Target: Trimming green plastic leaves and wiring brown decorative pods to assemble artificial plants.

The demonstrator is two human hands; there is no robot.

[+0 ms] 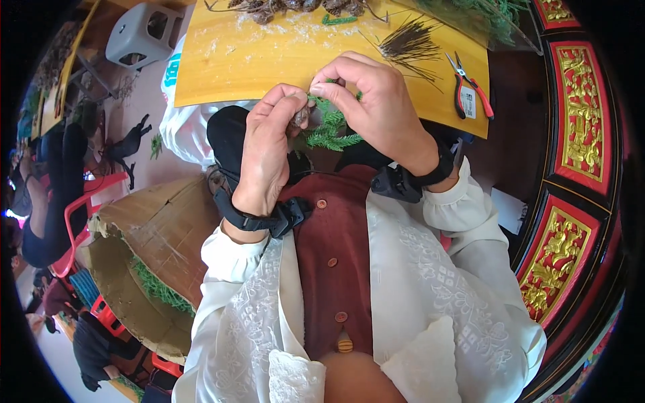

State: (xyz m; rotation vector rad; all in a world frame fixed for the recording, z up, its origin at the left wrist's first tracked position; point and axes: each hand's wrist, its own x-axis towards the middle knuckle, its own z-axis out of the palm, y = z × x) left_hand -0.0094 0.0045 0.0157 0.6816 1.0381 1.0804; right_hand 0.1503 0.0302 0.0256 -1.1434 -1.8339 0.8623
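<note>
sprig held | yellow tabletop: pliers | gray stool left | gilded panels right

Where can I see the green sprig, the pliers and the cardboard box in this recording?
Green sprig (330,125): head view, on the needles near its middle.
Pliers (461,73): head view, on the joint where the two halves cross.
Cardboard box (166,227): head view, on its brown outer wall.

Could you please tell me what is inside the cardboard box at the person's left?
Inside the cardboard box, green needle-like foliage shows through the open side. The brown panel above covers whatever lies deeper, so the full contents cannot be told.
</note>
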